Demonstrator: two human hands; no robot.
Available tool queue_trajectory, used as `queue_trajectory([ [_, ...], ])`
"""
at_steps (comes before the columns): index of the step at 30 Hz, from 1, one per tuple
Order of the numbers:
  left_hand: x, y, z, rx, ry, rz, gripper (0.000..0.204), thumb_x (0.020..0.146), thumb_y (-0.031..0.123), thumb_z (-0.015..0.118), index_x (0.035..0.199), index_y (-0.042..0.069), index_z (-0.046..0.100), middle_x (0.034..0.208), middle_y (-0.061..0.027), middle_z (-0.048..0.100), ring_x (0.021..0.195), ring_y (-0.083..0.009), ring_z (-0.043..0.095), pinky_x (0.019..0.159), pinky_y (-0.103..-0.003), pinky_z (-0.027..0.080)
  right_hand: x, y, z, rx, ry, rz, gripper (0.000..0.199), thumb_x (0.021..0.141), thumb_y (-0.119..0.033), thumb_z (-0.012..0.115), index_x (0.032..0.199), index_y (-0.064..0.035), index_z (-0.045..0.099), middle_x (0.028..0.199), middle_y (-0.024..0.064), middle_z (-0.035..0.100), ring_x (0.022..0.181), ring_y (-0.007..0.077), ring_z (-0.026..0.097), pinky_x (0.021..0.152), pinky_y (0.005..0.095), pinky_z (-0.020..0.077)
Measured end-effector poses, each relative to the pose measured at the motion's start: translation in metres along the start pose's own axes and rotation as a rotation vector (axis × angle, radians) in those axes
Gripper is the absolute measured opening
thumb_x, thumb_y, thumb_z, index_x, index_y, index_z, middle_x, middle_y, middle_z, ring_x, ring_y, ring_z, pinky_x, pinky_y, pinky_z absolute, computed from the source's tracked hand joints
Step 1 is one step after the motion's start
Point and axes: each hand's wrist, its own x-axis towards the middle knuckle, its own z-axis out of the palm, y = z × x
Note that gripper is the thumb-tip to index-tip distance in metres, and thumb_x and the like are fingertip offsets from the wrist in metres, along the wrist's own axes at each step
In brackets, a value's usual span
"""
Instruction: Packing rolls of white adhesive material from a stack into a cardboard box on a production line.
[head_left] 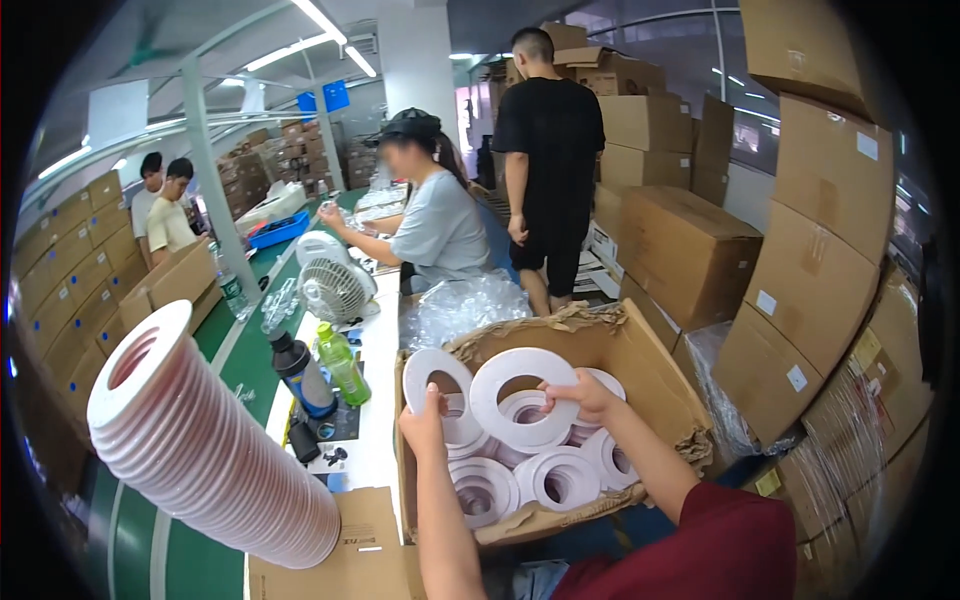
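Over an open cardboard box, my left hand [424,425] grips a flat white ring [415,385] by its edge, thumb inside the hole. A second white ring [487,408], tilted toward me, is pinched at its right side by my right hand [583,396]. Below both hands, several stacks of similar rings [562,478] lie in the torn-edged box [650,350]. On the left, a tall leaning stack of white-pink rings [215,440] rises from a flat piece of cardboard [340,560].
A dark bottle [300,375], a green bottle [343,365] and a small fan [337,288] stand on the white table edge beside the green conveyor [140,520]. Ahead, a seated person [440,220] works; another person [548,150] stands. Stacked cartons [815,270] line the right.
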Motion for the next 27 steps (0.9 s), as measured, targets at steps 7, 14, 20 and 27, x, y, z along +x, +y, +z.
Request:
queue_trajectory([
  [7, -0.020, 0.007, 0.017, -0.251, -0.698, -0.500, 0.078, 0.091, 0.069, 0.038, 0.104, -0.003, 0.064, 0.085, -0.0144, 0.067, 0.072, -0.0191, 0.064, 0.070, -0.037, 0.055, 0.023, 0.049, 0.010, -0.284, 0.373, -0.446, 0.055, 0.077, -0.010, 0.075, 0.126, 0.0001, 0.052, 0.113, 0.0089, 0.061, 0.105, 0.0194, 0.057, 0.092, 0.0339, 0.0474],
  [14, -0.043, 0.015, 0.032, -0.103, -0.719, -0.519, 0.072, 0.092, 0.061, 0.047, 0.116, -0.006, 0.053, 0.097, -0.0210, 0.067, 0.081, -0.0287, 0.069, 0.072, -0.039, 0.058, 0.024, 0.036, 0.021, -0.371, 0.368, -0.358, 0.061, 0.065, 0.003, 0.075, 0.122, -0.0013, 0.054, 0.108, 0.0084, 0.061, 0.101, 0.0187, 0.059, 0.086, 0.0337, 0.0502],
  [20, -0.006, -0.011, 0.008, -0.409, -0.542, -0.410, 0.087, 0.092, 0.072, 0.020, 0.136, 0.000, 0.043, 0.120, -0.0198, 0.062, 0.107, -0.0318, 0.063, 0.091, -0.040, 0.050, 0.085, -0.106, 0.073, -0.572, 0.170, -0.404, 0.043, 0.067, 0.009, 0.064, 0.109, -0.0027, 0.059, 0.079, 0.0060, 0.063, 0.061, 0.0151, 0.062, 0.051, 0.0322, 0.0517],
  [27, -0.005, -0.003, 0.001, -0.254, -0.428, -0.369, 0.073, 0.097, 0.062, 0.023, 0.123, 0.002, 0.054, 0.107, -0.0198, 0.067, 0.091, -0.0296, 0.069, 0.080, -0.038, 0.050, 0.180, -0.291, 0.275, -0.672, -0.324, -0.265, 0.039, 0.078, -0.001, 0.067, 0.115, -0.0050, 0.053, 0.088, 0.0062, 0.060, 0.072, 0.0141, 0.061, 0.065, 0.0327, 0.0540],
])
